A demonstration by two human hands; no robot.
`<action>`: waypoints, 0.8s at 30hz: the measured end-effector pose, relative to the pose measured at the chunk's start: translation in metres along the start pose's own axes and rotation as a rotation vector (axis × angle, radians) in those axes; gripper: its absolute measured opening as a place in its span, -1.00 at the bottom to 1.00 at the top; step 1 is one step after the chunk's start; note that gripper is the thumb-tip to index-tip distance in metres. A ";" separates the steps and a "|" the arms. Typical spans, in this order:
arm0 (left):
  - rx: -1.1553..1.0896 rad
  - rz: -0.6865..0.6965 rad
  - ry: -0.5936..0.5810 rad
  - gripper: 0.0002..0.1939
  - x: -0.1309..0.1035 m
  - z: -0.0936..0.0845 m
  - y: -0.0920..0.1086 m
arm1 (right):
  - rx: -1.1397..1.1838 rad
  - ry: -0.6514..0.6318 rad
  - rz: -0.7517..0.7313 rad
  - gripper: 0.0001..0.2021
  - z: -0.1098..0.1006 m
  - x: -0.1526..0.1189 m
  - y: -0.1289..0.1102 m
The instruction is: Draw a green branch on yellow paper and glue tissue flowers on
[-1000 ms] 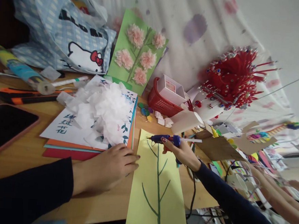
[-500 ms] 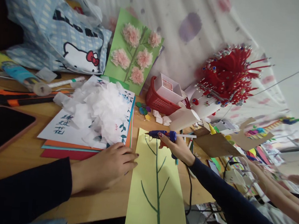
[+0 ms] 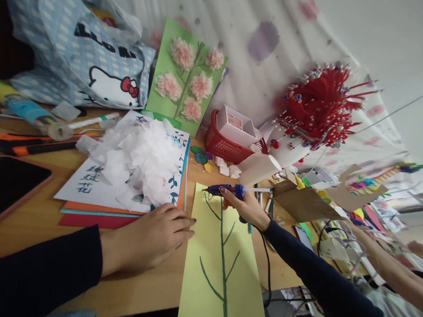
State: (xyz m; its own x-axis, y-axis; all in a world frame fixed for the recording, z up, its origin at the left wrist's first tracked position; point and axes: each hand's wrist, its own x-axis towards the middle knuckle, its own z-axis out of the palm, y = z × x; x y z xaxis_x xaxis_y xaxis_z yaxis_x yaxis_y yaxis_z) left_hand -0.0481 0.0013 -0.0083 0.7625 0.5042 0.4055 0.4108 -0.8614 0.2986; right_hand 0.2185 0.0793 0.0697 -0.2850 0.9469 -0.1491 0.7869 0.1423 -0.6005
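Observation:
My right hand grips a blue hot glue gun with a white glue stick out of its back. The gun's nozzle hovers over, or touches, the top left of a yellow sheet bearing a dark green branching stem; I cannot tell which. Beside the sheet's left edge lies my left hand, palm down with fingers stretched and slightly bent. Nothing shows in it, and it rests by the paper stack. On that stack sits a heap of crumpled white tissue pieces.
A green card with pink tissue flowers leans at the back. Near it stand a red basket and a patterned bag. A phone and utility knife lie left. Another person's arm reaches in at right.
The glue gun in my right hand has shifted very slightly to the left, over the sheet's upper left. My left hand stays in place. The view has tilted a little.

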 end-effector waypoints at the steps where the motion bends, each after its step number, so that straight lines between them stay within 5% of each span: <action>1: -0.002 0.001 0.001 -0.65 0.000 0.000 0.000 | -0.003 0.008 0.007 -0.46 0.000 0.001 0.001; 24: 0.010 0.002 -0.022 -0.66 -0.001 0.000 -0.001 | -0.069 -0.024 0.056 -0.43 -0.015 -0.014 -0.005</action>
State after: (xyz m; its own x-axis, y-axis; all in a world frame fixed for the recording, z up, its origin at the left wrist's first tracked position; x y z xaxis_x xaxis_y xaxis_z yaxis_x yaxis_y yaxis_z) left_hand -0.0490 0.0013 -0.0093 0.7739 0.5014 0.3868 0.4145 -0.8629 0.2891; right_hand 0.2267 0.0697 0.0867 -0.2520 0.9468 -0.2003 0.8375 0.1096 -0.5354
